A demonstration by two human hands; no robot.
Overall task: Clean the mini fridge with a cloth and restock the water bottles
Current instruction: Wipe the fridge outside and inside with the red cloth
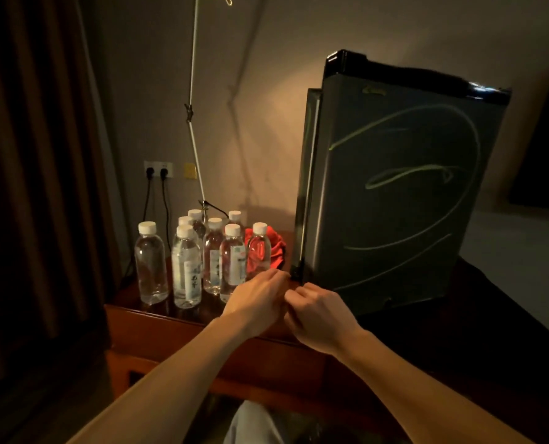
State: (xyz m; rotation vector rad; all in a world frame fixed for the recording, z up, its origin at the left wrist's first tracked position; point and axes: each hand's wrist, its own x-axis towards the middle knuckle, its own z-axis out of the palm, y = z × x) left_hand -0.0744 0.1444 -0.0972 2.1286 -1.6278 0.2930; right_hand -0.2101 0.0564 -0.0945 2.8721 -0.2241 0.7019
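A dark mini fridge [394, 187] with pale swirl lines on its closed door stands at the right of a wooden table [157, 325]. Several clear water bottles [186, 267] with white caps stand in a cluster to its left. A red cloth [274, 248] lies crumpled behind the rightmost bottle, beside the fridge. My left hand [257, 302] and my right hand [321, 315] hover together over the table just in front of the fridge's lower left corner, fingers curled, knuckles nearly touching. Neither hand holds anything that I can see.
A thin metal stand [193, 123] rises behind the bottles. A wall socket [157, 170] with two plugs and hanging cables sits at the back left. Dark curtains [33, 187] fill the left side. A dark surface extends right of the fridge.
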